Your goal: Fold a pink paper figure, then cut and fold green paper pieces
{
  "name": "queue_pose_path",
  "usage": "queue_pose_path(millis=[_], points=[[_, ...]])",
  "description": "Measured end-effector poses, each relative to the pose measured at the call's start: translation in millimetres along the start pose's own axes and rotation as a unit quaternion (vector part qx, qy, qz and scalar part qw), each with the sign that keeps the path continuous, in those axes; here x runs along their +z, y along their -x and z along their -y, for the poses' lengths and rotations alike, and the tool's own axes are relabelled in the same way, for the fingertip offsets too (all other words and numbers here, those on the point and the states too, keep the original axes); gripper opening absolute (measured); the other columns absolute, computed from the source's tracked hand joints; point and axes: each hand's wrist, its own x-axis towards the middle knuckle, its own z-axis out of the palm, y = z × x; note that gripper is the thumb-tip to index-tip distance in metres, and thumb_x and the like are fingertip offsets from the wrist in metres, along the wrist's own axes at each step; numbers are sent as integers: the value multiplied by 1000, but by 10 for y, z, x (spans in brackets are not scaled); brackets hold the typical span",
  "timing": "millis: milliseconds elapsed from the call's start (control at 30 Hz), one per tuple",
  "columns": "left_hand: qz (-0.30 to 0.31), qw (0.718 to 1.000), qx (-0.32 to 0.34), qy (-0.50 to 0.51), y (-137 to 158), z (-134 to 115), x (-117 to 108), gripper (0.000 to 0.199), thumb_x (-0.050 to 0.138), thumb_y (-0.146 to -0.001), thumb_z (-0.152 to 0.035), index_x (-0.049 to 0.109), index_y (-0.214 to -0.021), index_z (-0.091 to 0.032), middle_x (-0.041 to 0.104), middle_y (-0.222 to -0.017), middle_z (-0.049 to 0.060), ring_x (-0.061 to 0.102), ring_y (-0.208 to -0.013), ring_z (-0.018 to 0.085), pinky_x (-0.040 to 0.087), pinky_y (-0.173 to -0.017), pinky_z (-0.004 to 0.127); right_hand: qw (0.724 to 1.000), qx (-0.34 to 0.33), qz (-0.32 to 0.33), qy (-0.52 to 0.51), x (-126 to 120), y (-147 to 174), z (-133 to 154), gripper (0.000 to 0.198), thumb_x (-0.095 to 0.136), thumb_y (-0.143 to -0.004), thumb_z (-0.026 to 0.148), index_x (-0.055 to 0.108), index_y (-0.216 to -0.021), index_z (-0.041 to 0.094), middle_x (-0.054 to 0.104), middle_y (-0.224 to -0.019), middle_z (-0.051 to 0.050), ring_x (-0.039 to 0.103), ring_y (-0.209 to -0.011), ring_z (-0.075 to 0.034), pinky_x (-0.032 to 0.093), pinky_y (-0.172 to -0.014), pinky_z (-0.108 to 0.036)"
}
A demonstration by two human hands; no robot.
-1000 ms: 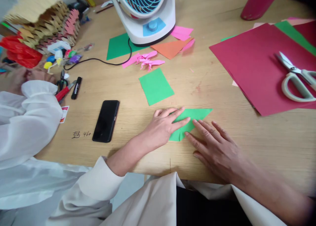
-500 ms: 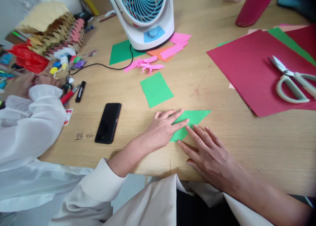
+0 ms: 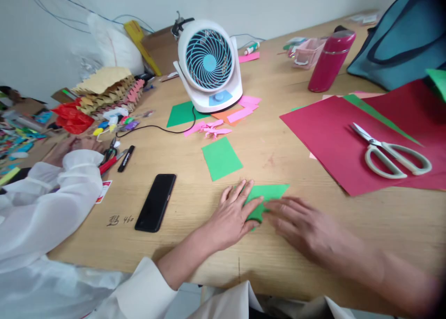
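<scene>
A green sheet of paper folded into a triangle [image 3: 270, 192] lies on the wooden table in front of me. My left hand [image 3: 232, 211] rests on its left side with the fingers spread. At the paper's lower right edge is my right hand [image 3: 296, 219], slightly blurred, with fingers stretched out and fingertips touching the paper. Just beyond lies a second green sheet, a flat square [image 3: 222, 158]. Behind that sits a pink folded paper figure [image 3: 214, 130].
A black phone [image 3: 155, 202] lies to the left. Scissors [image 3: 386, 154] rest on dark red sheets [image 3: 324, 137] at right. A fan [image 3: 209, 65], a magenta bottle [image 3: 331, 61] and a blue bag [image 3: 390, 44] stand behind. A co-worker's white sleeve [image 3: 52, 202] is at far left.
The camera view has tilted up, showing more of the wall and bag. My right hand has shifted along the triangle's lower right edge; my left hand still presses the paper.
</scene>
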Motion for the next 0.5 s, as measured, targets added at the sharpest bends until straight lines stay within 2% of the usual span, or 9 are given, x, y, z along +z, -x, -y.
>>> queue_pose_path(millis=[100, 200, 267, 367, 500], points=[[11, 1000, -8, 21, 7, 10, 10, 71, 45, -98, -49, 16, -157, -21, 13, -165, 15, 4, -154, 32, 13, -119, 62, 998, 48, -12, 36, 55, 19, -259, 44, 48, -95, 14, 53, -139, 14, 55, -141, -19, 49, -132, -32, 46, -105, -51], [-1, 998, 2, 67, 15, 37, -7, 77, 36, -99, -53, -2, -158, -21, 17, -165, 15, 6, -154, 28, 13, -120, 59, 996, 74, 1, 43, 74, -17, -390, 40, 48, -98, 20, 55, -137, 13, 56, -139, -19, 51, -130, -32, 47, -103, -49], [-16, 996, 3, 92, 15, 55, -23, 77, 33, -100, -53, -7, -157, -22, 20, -164, 15, 9, -154, 27, 15, -120, 57, 996, 76, 13, 39, 46, -62, -412, 39, 46, -99, 23, 55, -136, 12, 59, -135, -19, 53, -127, -32, 49, -100, -48], [-36, 994, -17, 98, -3, 72, -44, 74, 37, -101, -47, -3, -157, -21, 25, -163, 15, 14, -153, 28, 19, -120, 56, 996, 80, 12, 28, -5, -129, -401, 36, 46, -100, 23, 56, -134, 17, 63, -128, -15, 58, -118, -30, 52, -94, -47], [-72, 993, -49, 82, -53, 89, -89, 69, 46, -98, -40, 14, -156, -18, 32, -159, 17, 23, -150, 29, 24, -118, 54, 993, 111, -16, -25, 10, -178, -363, 34, 48, -98, 21, 57, -131, 19, 64, -116, -12, 62, -103, -26, 55, -87, -44]])
